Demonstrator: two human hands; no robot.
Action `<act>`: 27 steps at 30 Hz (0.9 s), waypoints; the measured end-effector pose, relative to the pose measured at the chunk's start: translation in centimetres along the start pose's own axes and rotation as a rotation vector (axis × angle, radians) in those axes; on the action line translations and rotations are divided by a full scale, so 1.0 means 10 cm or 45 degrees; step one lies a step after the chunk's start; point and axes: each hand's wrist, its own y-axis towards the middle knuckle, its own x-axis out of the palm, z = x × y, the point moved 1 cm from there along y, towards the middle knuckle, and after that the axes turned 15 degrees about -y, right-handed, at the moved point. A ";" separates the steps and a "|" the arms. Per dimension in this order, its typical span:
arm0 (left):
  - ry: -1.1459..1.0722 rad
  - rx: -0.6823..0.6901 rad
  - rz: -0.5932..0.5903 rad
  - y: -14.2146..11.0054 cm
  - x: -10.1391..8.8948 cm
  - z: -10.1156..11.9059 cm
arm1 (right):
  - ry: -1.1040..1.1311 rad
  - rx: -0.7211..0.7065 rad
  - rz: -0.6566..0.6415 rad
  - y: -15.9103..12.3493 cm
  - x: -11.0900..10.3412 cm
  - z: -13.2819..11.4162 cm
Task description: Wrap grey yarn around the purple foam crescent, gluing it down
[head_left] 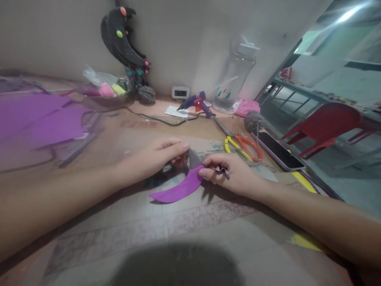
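Note:
A purple crescent-shaped foam piece (181, 188) lies on the table in front of me, its upper tip wrapped in grey yarn (194, 159). My left hand (157, 157) pinches that wrapped tip from the left, fingers closed around it. My right hand (230, 172) presses the crescent's upper edge with its thumb and holds a small dark purple bit between its curled fingers.
Scissors with yellow and orange handles (242, 145), a phone (278, 151) and a grey yarn ball (254, 121) lie to the right. A blue glue gun (198, 104), a bowl of bits (107, 93), a black crescent decoration (120, 37) and purple sheets (44, 119) sit behind. A red chair (327, 123) stands off the table.

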 end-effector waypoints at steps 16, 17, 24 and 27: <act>0.167 -0.057 -0.084 -0.08 0.09 0.03 | -0.116 -0.148 -0.016 -0.04 0.04 0.00; 0.169 -0.038 -0.088 -0.08 0.10 0.04 | -0.118 -0.155 -0.017 -0.05 0.04 -0.01; 0.060 -0.092 -0.087 -0.06 0.05 0.01 | -0.101 -0.130 0.018 -0.05 0.03 -0.01; 0.000 -0.074 -0.060 -0.04 0.03 -0.01 | -0.111 -0.128 0.070 -0.06 0.03 0.01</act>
